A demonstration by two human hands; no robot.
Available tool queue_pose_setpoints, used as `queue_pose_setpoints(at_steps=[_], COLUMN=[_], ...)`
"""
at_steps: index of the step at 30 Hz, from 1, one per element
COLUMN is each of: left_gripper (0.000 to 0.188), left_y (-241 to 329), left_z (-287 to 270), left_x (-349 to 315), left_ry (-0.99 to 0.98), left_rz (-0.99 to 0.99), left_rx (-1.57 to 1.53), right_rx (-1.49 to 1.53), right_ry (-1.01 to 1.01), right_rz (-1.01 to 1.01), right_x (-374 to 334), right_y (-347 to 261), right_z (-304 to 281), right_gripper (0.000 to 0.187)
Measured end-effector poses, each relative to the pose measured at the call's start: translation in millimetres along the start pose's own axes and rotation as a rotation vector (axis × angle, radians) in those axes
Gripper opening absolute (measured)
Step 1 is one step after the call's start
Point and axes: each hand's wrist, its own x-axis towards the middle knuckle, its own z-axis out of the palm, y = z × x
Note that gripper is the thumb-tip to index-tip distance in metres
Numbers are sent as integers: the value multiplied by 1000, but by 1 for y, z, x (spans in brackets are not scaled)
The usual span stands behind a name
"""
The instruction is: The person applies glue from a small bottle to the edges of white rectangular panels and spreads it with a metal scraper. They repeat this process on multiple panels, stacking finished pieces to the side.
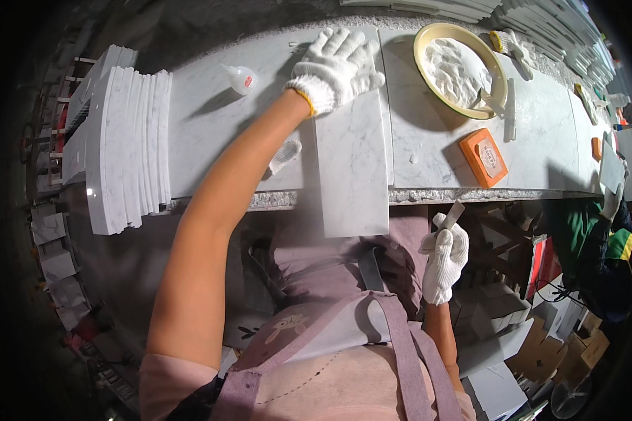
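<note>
My left hand (337,70), in a white knit glove with a yellow cuff edge, lies with spread fingers on the far end of a long white marble tile (354,168). The tile's near end juts past the front edge of the stone-topped bench. Lower and to the right, my gloved right hand (444,259) is closed round a small flat grey strip (453,215), which sticks up from the fingers; its exact kind is unclear. Left of the tile lies a small crumpled white cloth piece (285,156), perhaps part of a glove.
A round yellow basin (418,59) of white powder stands at the back right, with a putty knife (491,102) in it. An orange box (483,158) sits nearer. A squeeze bottle (242,80) and stacked tiles (137,140) are at left. Another person's gloved hand (612,202) shows far right.
</note>
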Motion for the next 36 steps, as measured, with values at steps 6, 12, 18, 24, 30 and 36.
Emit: queue_pose_setpoints(at_steps=[6, 12, 18, 24, 30, 36], left_gripper=[87, 67, 41, 36, 30, 37], left_y=[49, 154, 153, 141, 113, 121], left_z=[-23, -46, -33, -43, -36, -56], left_x=[-41, -176, -177, -141, -114, -129], left_ry=[-127, -296, 212, 320, 372, 259], left_rz=[224, 292, 304, 164, 236, 163], left_rx=[243, -1026, -242, -272, -247, -421], right_rx=[12, 19, 136, 46, -185, -451], right_ry=[56, 59, 18, 14, 66, -22], right_rz=[6, 2, 45, -20, -228, -366], right_x=[6, 22, 30, 46, 101, 169], right_y=[2, 0, -10, -25, -59, -95], right_z=[-8, 2, 22, 28, 23, 36], right_gripper=[38, 39, 28, 27, 30, 28])
